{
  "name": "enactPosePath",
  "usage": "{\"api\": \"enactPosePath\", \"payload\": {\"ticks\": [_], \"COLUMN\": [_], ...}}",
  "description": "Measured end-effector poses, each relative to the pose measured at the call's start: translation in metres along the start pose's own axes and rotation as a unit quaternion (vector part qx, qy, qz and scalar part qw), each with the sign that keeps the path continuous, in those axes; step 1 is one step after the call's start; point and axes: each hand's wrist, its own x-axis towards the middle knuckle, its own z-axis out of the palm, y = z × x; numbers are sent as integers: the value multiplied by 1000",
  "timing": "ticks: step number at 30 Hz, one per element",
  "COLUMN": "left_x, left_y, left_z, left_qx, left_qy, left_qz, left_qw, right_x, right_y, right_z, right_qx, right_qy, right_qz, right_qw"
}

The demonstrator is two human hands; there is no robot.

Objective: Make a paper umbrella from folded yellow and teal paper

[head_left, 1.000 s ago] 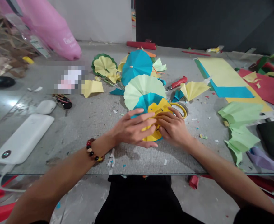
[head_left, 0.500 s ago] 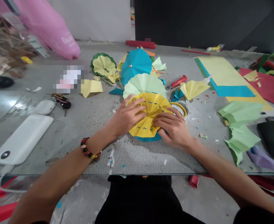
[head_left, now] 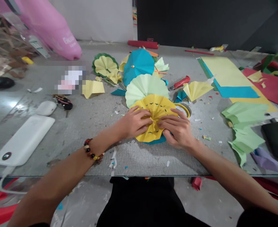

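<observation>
A yellow pleated paper disc [head_left: 150, 102] with small slits cut in rings is between my hands, its pleats gathered toward the middle. My left hand [head_left: 137, 122] grips its left side, fingertips near the centre folds. On the right side my right hand [head_left: 178, 127] holds the pleats, its thumb at the lower edge. Below the yellow disc shows the edge of a blue paper piece [head_left: 153, 139]. Just behind lies a pale green pleated disc [head_left: 143, 86], partly covered by the yellow one. A roll of tape [head_left: 185, 110] is beside my right fingers.
Farther back stand a blue paper umbrella [head_left: 139, 64] and a green-and-yellow pleated piece [head_left: 105, 65]. A red utility knife [head_left: 181, 82] lies right of them. Coloured sheets [head_left: 226, 72] and crumpled green paper [head_left: 245, 119] are at right. A white power bank [head_left: 22, 140] lies left.
The yellow disc has shifted slightly right and turned a little under my hands. My left hand has moved slightly right and down; my right hand has barely moved.
</observation>
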Motion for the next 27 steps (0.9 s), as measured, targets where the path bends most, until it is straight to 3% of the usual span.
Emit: {"api": "enactPosePath", "payload": {"ticks": [5,8,12,15,18,21,24,27], "left_x": [1,0,-1,-1,-1,-1,1,5], "left_y": [-1,-1,-2,-3,-2,1,5,7], "left_z": [-1,-8,-21,-18,-9,-4,-4,-2], "left_qx": [-6,-71,-153,-99,-79,-148,-263,-400], "left_qy": [0,22,133,203,257,331,390,386], "left_qz": [-7,-24,28,55,40,-74,-197,-243], "left_qw": [1000,997,979,973,962,929,860,795], "right_x": [2,1,-1,0,1,1,-1,-2], "right_y": [-1,2,5,5,3,3,5,5], "right_z": [1,2,2,2,2,3,6,7], "right_qx": [-23,-22,15,22,11,23,54,73], "right_qy": [26,55,131,187,205,214,210,172], "right_qz": [24,43,101,121,120,124,131,112], "right_qw": [999,997,986,975,971,969,967,976]}}
